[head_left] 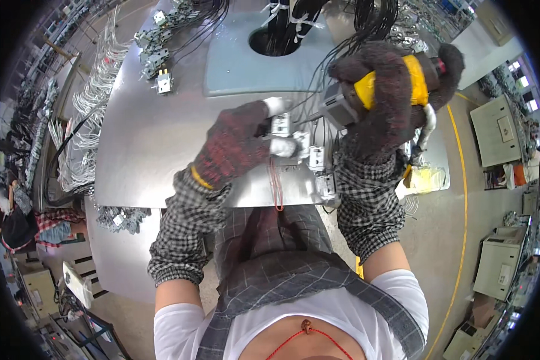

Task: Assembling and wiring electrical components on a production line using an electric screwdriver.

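My left hand (234, 141), in a dark red and black knit glove with white fingertips, pinches a small white socket block (281, 124) between thumb and fingers. My right hand (385, 102), gloved the same way, is wrapped round a yellow and black power screwdriver (417, 81). The tool's grey front (340, 107) points left toward the socket block. Whether its bit touches the block cannot be made out. Close by, more white socket blocks (316, 158) with dark wires lie in a row near the table's front edge.
The metal table (144, 150) carries a blue-grey board (228, 71) with a round hole, through which thick black cable bundles (291, 27) pass. Wired sockets (164, 81) are heaped at the far left. White wires (90, 132) hang left of the table. Yellow material (425, 180) lies at right.
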The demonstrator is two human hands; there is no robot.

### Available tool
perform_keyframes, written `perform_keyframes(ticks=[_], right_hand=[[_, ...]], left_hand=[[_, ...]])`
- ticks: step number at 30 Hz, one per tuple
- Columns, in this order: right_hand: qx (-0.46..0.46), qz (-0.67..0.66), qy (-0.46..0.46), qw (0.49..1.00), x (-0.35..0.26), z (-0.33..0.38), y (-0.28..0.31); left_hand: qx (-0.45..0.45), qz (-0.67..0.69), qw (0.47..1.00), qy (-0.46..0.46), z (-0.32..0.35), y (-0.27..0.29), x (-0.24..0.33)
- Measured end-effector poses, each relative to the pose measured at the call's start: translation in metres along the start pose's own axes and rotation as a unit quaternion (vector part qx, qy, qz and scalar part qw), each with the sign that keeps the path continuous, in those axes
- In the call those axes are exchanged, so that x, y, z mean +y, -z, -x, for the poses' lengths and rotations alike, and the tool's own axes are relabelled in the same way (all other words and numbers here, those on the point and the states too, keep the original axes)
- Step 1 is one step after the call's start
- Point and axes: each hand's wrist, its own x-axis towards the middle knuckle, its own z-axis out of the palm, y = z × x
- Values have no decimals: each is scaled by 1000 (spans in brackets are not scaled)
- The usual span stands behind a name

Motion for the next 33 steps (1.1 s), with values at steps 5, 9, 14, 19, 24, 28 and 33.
perform_keyframes(ticks=[5, 9, 14, 19, 24, 28, 33], right_hand=[[-28, 26, -17, 999, 1, 11, -1], [-60, 43, -25, 997, 5, 15, -6], [-107, -14, -23, 994, 11, 18, -1], [-99, 18, -12, 995, 12, 15, -2], [-88, 51, -8, 995, 10, 19, -7], [-83, 80, -3, 993, 11, 20, -11], [-74, 111, 2, 991, 8, 20, -17]], left_hand=[[-15, -151, 988, -31, -3, 5, 16], [-57, -225, 972, 25, -8, 2, 28], [-83, -244, 965, 58, -6, 4, 31], [83, -308, 928, -194, 4, 16, 14], [-1, -100, 993, 64, 34, 26, -15], [40, -65, 997, -1, 30, 28, -10], [-38, -125, 989, -69, 35, 21, -9]])
